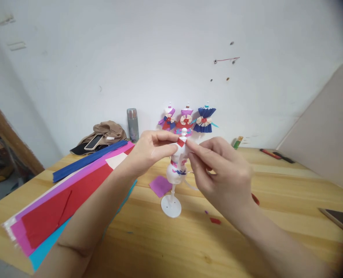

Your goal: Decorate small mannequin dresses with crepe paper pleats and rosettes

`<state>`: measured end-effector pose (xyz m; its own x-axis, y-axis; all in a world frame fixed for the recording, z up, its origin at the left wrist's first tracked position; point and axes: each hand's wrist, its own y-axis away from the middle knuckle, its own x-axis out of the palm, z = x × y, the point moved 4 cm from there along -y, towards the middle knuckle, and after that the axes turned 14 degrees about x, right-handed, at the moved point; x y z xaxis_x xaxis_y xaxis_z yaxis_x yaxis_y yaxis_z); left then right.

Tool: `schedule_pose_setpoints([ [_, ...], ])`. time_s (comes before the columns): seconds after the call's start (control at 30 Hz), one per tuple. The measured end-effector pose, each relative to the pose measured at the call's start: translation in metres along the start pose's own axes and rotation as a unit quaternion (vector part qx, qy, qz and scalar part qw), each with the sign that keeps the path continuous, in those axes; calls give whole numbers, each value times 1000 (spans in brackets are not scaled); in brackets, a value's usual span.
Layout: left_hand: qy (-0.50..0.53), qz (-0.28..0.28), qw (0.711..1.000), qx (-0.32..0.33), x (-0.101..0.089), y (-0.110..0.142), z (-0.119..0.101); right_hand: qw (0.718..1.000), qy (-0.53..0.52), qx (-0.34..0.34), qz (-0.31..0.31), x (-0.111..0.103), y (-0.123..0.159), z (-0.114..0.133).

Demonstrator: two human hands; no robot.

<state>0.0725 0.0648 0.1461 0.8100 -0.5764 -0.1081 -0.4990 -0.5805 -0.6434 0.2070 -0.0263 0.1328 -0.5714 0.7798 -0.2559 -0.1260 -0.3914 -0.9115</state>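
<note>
A small white mannequin stand (171, 204) is upright on the wooden table (165, 247), its round base near the middle. A small red paper piece (181, 142) sits at its neck. My left hand (150, 150) pinches that red piece from the left, fingers closed. My right hand (220, 173) pinches it from the right with thumb and forefinger, the other fingers curled. Pink and blue trim shows on the mannequin's waist between my hands.
Long crepe paper sheets (67, 200) in red, pink, blue and white lie at the left. A purple paper square (160, 185) and red scraps (214, 221) lie near the base. Three dressed mannequins (187, 119), a grey flask (132, 124), a phone (94, 141) on cloth stand behind.
</note>
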Motion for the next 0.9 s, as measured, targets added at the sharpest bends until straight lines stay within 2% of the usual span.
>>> schedule_pose_setpoints([
  [0.1, -27, -3, 1000, 0, 5, 2, -6, 998, 59, 1, -24, 1, 5, 1],
  [0.2, -47, -8, 999, 1, 6, 4, -9, 998, 17, 63, 6, 4, 5, -5],
  [0.27, -51, -10, 999, -3, 5, 4, -9, 997, -11, 77, 14, 5, 5, -8],
  [0.5, -39, -4, 999, 2, 3, 1, -5, 993, -100, 58, 11, 4, -1, -14],
  [0.63, -30, -2, 1000, 6, 4, 1, -3, 994, -100, 41, 28, 2, -3, -14],
  [0.8, -30, -1, 1000, -3, 4, 1, -2, 989, -123, 75, 22, 0, -5, -18],
  [0.9, -40, -1, 999, 9, 3, 0, -1, 991, -113, 58, 41, 2, -6, -18],
])
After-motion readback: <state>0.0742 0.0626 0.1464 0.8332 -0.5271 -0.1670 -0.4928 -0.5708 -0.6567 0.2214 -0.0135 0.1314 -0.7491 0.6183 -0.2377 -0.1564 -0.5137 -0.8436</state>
